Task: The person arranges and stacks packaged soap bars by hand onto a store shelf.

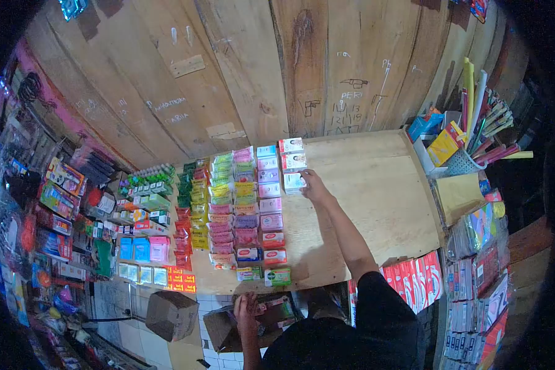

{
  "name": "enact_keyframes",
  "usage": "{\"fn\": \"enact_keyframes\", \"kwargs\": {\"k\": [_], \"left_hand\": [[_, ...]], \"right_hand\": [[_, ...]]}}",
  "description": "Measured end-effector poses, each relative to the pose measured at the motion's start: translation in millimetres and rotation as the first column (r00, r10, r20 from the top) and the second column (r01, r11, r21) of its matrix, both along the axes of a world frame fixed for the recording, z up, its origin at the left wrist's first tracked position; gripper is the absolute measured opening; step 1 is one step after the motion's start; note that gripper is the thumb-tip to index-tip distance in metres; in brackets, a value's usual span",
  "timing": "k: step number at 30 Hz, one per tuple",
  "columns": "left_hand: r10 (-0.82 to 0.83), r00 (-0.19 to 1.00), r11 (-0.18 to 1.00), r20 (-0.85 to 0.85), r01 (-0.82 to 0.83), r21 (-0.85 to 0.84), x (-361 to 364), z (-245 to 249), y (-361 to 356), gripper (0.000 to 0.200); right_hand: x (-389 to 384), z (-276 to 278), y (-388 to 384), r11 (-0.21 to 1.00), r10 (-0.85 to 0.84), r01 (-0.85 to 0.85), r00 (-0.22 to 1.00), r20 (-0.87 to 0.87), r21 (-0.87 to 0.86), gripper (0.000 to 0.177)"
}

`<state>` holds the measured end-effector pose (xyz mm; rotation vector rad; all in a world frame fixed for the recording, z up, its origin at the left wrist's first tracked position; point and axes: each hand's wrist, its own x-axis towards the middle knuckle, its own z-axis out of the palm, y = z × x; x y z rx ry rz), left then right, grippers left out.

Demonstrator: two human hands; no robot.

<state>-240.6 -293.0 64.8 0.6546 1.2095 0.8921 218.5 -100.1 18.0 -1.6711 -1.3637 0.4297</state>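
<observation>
My right hand (314,186) reaches over the wooden shelf (357,197), its fingers closed on a white box (294,182). That box lies at the near end of a short column, below two white boxes with a face printed on them (294,161). To the left runs a column of pale blue, pink and red soap boxes (269,190). My left hand (245,307) is at the edge of an open cardboard box (223,330) below the shelf; its fingers are bent over the rim, and several small packs show inside.
Rows of colourful packets (222,206) cover the shelf's left half. A second brown box (171,316) stands below at left. At right are a basket (464,164) with rolls, a yellow envelope (460,196) and red-and-white packs (413,282). A plank wall (253,68) rises behind.
</observation>
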Motion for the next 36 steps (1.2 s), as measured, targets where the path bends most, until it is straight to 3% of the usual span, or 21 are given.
{"fn": "enact_keyframes", "kwargs": {"k": [2,5,8,9,10,12,14,15,17,20,23,24,26,27,28,30,32,34,35,36], "left_hand": [[0.012,1.0,1.0,-0.008,-0.012,-0.012,5,12,-2,0.045],[-0.077,0.996,0.972,-0.049,0.086,0.218,-12,-29,-8,0.042],[0.002,1.0,0.999,0.022,-0.003,0.04,-7,-22,-2,0.041],[-0.084,0.987,0.969,-0.136,0.112,0.22,-8,-20,-3,0.04],[-0.137,0.943,0.895,-0.303,0.249,0.37,-8,-18,-5,0.04],[-0.135,0.946,0.897,-0.294,0.243,0.369,-8,-18,-6,0.04],[0.016,0.999,0.999,0.044,-0.018,0.031,-6,-18,-3,0.04],[0.025,0.999,0.999,0.045,-0.026,0.021,-6,-19,-4,0.04],[0.041,0.998,0.999,0.043,-0.041,0.002,-6,-20,-4,0.04],[-0.185,0.949,0.903,-0.256,0.267,0.337,-24,-50,-5,0.04],[-0.017,1.0,0.998,0.003,0.017,0.063,-16,-37,-4,0.04],[-0.016,1.0,0.998,0.006,0.016,0.053,-16,-37,-2,0.04],[-0.012,1.0,0.999,0.013,0.012,0.033,-17,-39,0,0.041],[-0.076,0.992,0.987,-0.096,0.089,0.137,-15,-37,0,0.041],[-0.124,0.969,0.959,-0.211,0.172,0.226,-11,-27,1,0.041],[-0.15,0.949,0.955,-0.276,0.211,0.207,-7,-1,0,0.04],[-0.095,0.982,0.995,-0.165,0.095,-0.006,5,46,4,0.037],[-0.043,0.954,0.969,-0.297,0.112,0.22,-6,27,1,0.034],[0.157,0.985,0.982,0.076,-0.164,0.097,-6,17,-2,0.031],[0.121,0.985,0.989,0.12,-0.131,0.074,-19,14,-1,0.032]], "right_hand": [[-2,3,-2,1.0,-0.002,0.002,0.999,-0.045,-0.006,0.067],[-4,6,-3,1.0,-0.01,0.008,0.997,-0.073,-0.024,0.068],[-5,6,-4,0.997,-0.03,0.028,0.999,0.018,0.066,0.064],[-6,6,-5,0.993,-0.042,0.034,0.997,0.064,0.116,0.063],[-8,7,-6,0.992,-0.019,0.036,0.989,-0.145,0.118,0.058],[-14,7,-7,0.992,0.031,0.04,0.846,-0.533,0.122,0.049],[-18,-26,2,0.961,-0.205,0.276,0.699,-0.685,-0.005,0.037],[-22,-34,2,0.921,-0.314,0.379,0.595,-0.74,-0.086,0.032],[-25,-49,-2,0.937,-0.253,0.345,0.589,-0.768,-0.044,0.029],[-33,-44,0,0.945,-0.24,0.324,0.607,-0.758,-0.04,0.029],[-33,-72,10,0.914,-0.308,0.405,0.686,-0.659,-0.005,0.032],[-31,-83,16,0.897,-0.336,0.442,0.715,-0.613,0.025,0.033],[-39,-50,4,0.911,-0.323,0.41,0.64,-0.697,-0.046,0.034],[-42,-36,1,0.918,-0.319,0.389,0.599,-0.734,-0.081,0.035],[-34,-55,5,0.912,-0.34,0.403,0.642,-0.687,-0.075,0.035],[-23,-91,16,0.91,-0.37,0.408,0.72,-0.587,-0.072,0.037],[-41,-36,-2,0.889,-0.424,0.449,0.737,-0.526,-0.088,0.039],[-42,-33,-1,0.914,-0.331,0.396,0.612,-0.718,-0.083,0.042],[-39,-37,-1,0.928,-0.295,0.366,0.595,-0.747,-0.074,0.04],[-39,-40,-5,0.939,-0.265,0.337,0.572,-0.776,-0.072,0.038]]}}
